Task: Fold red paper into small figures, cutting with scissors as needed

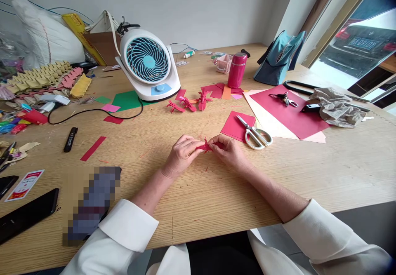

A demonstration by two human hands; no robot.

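Between my two hands is a small folded red paper figure (204,145), partly hidden by the fingers. My left hand (183,154) pinches its left side, and my right hand (228,150) pinches its right side. Beyond them stand several finished-looking red folded paper figures (189,103) in a cluster. To the right of my right hand lie white-handled scissors (256,135), closed, their blades resting on a stack of red paper squares (232,127). Small red scraps are scattered on the wood around my hands.
A white and blue fan (148,62) stands at the back, its black cord (102,120) curving left. Behind the scissors are a magenta flask (237,71), large red sheets (287,110) and a teal bag (278,58). A black marker (71,139), red strip (93,149) and phone (27,215) lie left.
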